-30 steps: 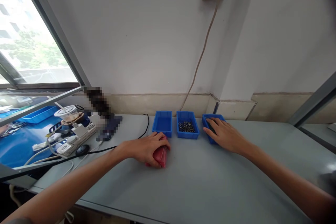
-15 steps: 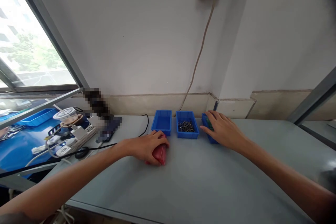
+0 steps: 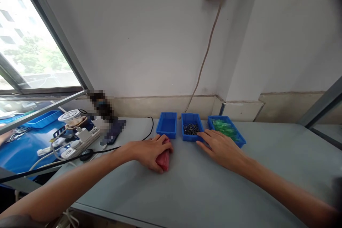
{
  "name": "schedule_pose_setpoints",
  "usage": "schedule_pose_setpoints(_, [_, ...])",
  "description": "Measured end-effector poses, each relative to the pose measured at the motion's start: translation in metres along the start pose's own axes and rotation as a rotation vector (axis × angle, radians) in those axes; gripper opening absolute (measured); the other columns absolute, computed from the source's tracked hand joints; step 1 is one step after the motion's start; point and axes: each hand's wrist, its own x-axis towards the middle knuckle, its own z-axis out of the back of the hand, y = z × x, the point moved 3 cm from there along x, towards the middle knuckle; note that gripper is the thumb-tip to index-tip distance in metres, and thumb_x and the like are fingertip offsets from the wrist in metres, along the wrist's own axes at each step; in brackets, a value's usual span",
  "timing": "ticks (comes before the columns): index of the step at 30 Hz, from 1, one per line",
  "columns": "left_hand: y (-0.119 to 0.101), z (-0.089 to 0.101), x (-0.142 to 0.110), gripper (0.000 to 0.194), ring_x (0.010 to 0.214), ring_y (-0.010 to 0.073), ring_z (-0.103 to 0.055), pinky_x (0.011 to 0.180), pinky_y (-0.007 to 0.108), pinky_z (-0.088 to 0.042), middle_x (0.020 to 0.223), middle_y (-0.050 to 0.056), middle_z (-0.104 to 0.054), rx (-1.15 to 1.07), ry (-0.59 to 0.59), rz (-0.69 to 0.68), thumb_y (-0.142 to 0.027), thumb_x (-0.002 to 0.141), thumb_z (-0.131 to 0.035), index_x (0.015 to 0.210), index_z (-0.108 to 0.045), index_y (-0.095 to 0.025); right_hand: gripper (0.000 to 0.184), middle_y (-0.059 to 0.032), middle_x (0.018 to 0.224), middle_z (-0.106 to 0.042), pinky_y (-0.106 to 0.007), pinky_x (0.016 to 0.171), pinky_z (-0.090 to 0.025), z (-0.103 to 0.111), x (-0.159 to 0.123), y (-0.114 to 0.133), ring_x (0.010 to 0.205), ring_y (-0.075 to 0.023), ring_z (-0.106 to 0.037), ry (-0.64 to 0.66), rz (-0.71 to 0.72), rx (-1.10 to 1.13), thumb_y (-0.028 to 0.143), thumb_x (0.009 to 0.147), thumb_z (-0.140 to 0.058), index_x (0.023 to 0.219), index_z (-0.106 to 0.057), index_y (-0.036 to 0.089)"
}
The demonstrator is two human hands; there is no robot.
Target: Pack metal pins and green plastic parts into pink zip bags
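My left hand (image 3: pixel 150 152) is wrapped over a red, shiny packet-like bundle (image 3: pixel 165 158) on the grey table; its exact kind is partly hidden under my fingers. My right hand (image 3: pixel 223 149) is open, fingers stretched to the left, its fingertips at the near right corner of a blue bin (image 3: pixel 192 137) that holds many small dark metal pieces like screws (image 3: pixel 190 128). Left of that bin stands a bare blue bin (image 3: pixel 167 124). Behind my right hand, a larger blue bin (image 3: pixel 241 141) contains green plastic packets (image 3: pixel 224 128).
On the left lie a black cable (image 3: pixel 107 150), a power strip (image 3: pixel 80 144) with plugs, a lidded cup (image 3: pixel 70 115) and a pixelated dark object (image 3: pixel 113 130). A metal frame bar (image 3: pixel 42 111) crosses there. Part of another person's hand (image 3: pixel 4 136) shows at the far left edge.
My right hand has moved left, off the right bin to the middle bin's corner, uncovering the green packets. My left hand keeps its hold on the red bundle.
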Motion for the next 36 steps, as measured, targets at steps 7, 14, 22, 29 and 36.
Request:
schedule_pose_setpoints(7, [0.002, 0.003, -0.003, 0.089, 0.138, 0.0412, -0.05, 0.106, 0.05, -0.052, 0.156, 0.012, -0.04, -0.013, 0.017, 0.023, -0.06, 0.074, -0.086, 0.151, -0.048, -0.035, 0.049, -0.0133, 0.119, -0.078, -0.046, 0.082, -0.061, 0.005, -0.017, 0.006, 0.105, -0.0351, -0.075, 0.128, -0.111, 0.13, 0.052, 0.111, -0.04, 0.144, -0.067, 0.026])
schedule_pose_setpoints(14, [-0.017, 0.025, -0.039, 0.097, 0.149, 0.0451, -0.043, 0.114, 0.055, -0.047, 0.171, 0.013, -0.03, -0.041, -0.062, 0.028, -0.073, 0.08, -0.08, 0.162, -0.043, -0.037, 0.044, -0.0063, 0.108, -0.079, -0.041, 0.081, -0.058, 0.016, -0.028, 0.006, 0.099, -0.0312, -0.075, 0.224, -0.213, 0.337, 0.061, 0.109, -0.044, 0.136, -0.066, 0.034])
schedule_pose_setpoints(22, [-0.082, 0.007, -0.03, 0.066, 0.133, 0.0336, -0.061, 0.118, 0.052, -0.042, 0.151, 0.008, -0.057, -0.2, -0.279, -0.06, -0.066, 0.106, -0.054, 0.164, -0.035, -0.042, 0.039, -0.0015, 0.08, -0.07, -0.033, 0.066, -0.049, 0.02, -0.034, -0.004, 0.074, -0.0239, -0.067, 0.298, -0.233, 0.456, 0.052, 0.113, -0.034, 0.088, -0.051, 0.027])
schedule_pose_setpoints(29, [-0.097, -0.042, 0.011, 0.084, 0.136, 0.0417, -0.063, 0.113, 0.056, -0.051, 0.159, 0.018, -0.055, -0.285, -0.257, -0.046, -0.051, 0.105, -0.063, 0.172, -0.018, -0.027, 0.015, 0.0045, 0.074, -0.059, -0.03, 0.063, -0.048, 0.01, -0.058, -0.016, 0.068, -0.02, -0.06, 0.319, -0.336, 0.66, 0.044, 0.109, -0.046, 0.105, -0.045, 0.03])
schedule_pose_setpoints(36, [-0.091, -0.071, 0.029, 0.075, 0.125, 0.0358, -0.069, 0.104, 0.051, -0.057, 0.151, 0.013, -0.061, -0.416, -0.337, 0.032, -0.045, 0.104, -0.062, 0.166, -0.022, -0.033, 0.026, 0.0054, 0.073, -0.06, -0.027, 0.055, -0.049, -0.001, -0.069, -0.022, 0.067, -0.0192, -0.063, 0.356, -0.503, 0.864, 0.049, 0.104, -0.055, 0.108, -0.039, 0.029])
